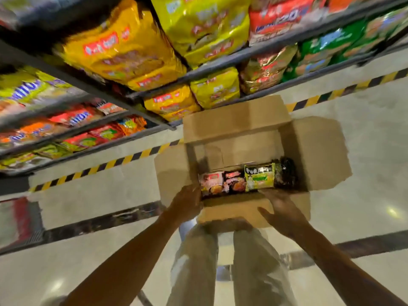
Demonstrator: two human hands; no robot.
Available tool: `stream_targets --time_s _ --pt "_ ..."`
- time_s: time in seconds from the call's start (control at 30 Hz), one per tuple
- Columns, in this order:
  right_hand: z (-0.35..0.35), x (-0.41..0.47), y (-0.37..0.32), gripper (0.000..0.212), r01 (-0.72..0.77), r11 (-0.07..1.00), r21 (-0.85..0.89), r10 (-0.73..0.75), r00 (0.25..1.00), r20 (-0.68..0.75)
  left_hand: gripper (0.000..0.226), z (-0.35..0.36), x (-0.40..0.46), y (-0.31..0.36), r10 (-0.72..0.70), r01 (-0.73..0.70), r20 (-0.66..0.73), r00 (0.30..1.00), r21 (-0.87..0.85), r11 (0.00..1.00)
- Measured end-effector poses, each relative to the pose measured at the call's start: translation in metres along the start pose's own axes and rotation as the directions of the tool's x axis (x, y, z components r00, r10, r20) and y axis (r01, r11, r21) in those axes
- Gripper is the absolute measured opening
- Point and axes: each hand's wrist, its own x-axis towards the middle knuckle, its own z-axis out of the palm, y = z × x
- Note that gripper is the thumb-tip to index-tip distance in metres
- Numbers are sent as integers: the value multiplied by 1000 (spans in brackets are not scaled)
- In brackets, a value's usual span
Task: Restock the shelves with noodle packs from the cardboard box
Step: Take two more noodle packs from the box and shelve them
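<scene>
From the head view, the cardboard box (pixel 249 151) stands open on the pale floor (pixel 364 151), just in front of the shelves (pixel 154 89), its four flaps folded outward. Only a single row of noodle packs (pixel 247 178) shows inside, lying along the near wall of the box: a pink one at the left, a darker one beside it, a green one, then a black one at the right end. The far part of the box bottom shows bare cardboard.

The left hand (pixel 187 202) reaches down to the near left corner, fingers at the pink pack; whether it already grips it is not clear through the blur. The right hand (pixel 280 208) is spread with fingers relaxed over the near flap, close to the green pack, holding nothing. The two hands are well apart.

The step in hand looks like picking packs out. To do it well, take them by their long edges rather than the crimped ends, gather neighbouring packs together, and lift straight up past the near flap. The shelves already look tightly filled with yellow, red and green bags, so a gap should be chosen before lifting.
</scene>
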Motion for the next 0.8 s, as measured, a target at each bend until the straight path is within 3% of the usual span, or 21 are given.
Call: stream_targets --time_s 0.13,0.3,0.5,0.63,0.8 --pt "40 75 46 59 10 999 -40 -8 999 34 47 42 82 1 -36 36 1 999 -33 999" --pt "83 169 91 52 56 998 -36 -55 998 24 58 111 176 -33 -28 28 0 1000 -85 996" --pt "143 258 137 57 103 994 -42 -101 993 53 56 174 267 -94 -27 27 -12 1000 11 1000" --pt "177 287 159 59 109 992 -68 -104 991 82 66 203 311 -126 -95 95 10 995 11 995" --pt "208 300 181 60 84 994 -66 -78 993 87 90 232 353 -142 -96 90 28 995 151 984"
